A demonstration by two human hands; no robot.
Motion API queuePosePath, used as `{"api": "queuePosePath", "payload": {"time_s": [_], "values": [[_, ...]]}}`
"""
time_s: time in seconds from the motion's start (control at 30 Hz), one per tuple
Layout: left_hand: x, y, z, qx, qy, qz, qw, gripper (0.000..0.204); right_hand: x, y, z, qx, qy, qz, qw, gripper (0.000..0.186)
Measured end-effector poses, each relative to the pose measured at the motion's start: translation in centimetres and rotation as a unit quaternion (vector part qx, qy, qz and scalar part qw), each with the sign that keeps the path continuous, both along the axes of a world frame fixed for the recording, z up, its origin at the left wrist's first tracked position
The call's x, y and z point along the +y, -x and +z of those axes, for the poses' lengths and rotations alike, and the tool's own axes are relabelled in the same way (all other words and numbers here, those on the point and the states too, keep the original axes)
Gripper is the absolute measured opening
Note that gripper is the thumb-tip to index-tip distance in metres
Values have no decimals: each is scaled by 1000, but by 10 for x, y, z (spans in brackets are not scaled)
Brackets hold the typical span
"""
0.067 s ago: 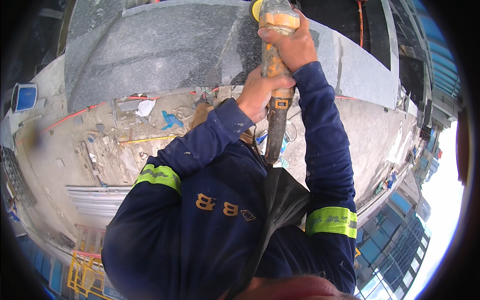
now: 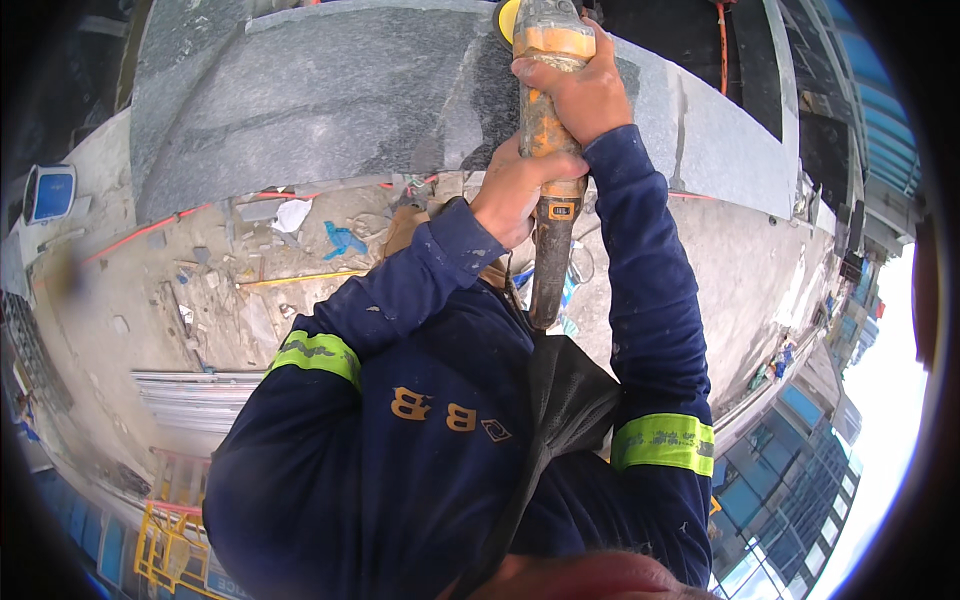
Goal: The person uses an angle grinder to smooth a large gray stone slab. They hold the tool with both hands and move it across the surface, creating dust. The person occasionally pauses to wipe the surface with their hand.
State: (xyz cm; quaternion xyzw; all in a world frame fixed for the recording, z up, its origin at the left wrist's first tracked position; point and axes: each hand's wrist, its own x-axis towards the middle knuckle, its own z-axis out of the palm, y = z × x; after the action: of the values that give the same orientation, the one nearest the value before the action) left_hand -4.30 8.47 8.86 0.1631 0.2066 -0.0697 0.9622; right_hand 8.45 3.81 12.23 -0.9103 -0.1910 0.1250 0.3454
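Both of my hands grip a worn yellow-and-black angle grinder (image 2: 548,128), held lengthwise with its head pointing away from me. My left hand (image 2: 517,190) wraps round the rear body, thumb across the top. Farther forward, my right hand (image 2: 590,92) is closed round the front body just behind the metal gear head. A yellow disc (image 2: 508,20) shows at the left side of the head, over a grey stone slab (image 2: 330,100). The disc's contact with the slab cannot be made out. The grinder's tail end reaches back to my chest.
Rubble, a blue scrap (image 2: 343,240) and a yellow strip (image 2: 300,279) lie on the dusty floor. An orange cord (image 2: 150,237) runs along the slab's near edge. A blue-and-white container (image 2: 50,194) stands at left, near stacked pale metal lengths (image 2: 190,398). Dark openings lie beyond the slab.
The grinder and both hands have shifted very slightly to the left. Both grips stay the same.
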Motion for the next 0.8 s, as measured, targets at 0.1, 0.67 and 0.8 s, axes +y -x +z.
{"api": "queuePosePath", "payload": {"time_s": [0.1, 0.67, 0.8], "values": [[-3, 13, 3, 5, -9, 35, 999, 35, 2, 13, -2, 8, 12, 15, 1000, 103], [-18, 14, 4, -11, 3, 60, 998, 38, -5, 14, 1, 12, -17, 39, 999, 100], [-18, 3, 1, -21, -22, 27, 999, 37, -11, 4, 5, 20, -41, 15, 999, 100]]}}
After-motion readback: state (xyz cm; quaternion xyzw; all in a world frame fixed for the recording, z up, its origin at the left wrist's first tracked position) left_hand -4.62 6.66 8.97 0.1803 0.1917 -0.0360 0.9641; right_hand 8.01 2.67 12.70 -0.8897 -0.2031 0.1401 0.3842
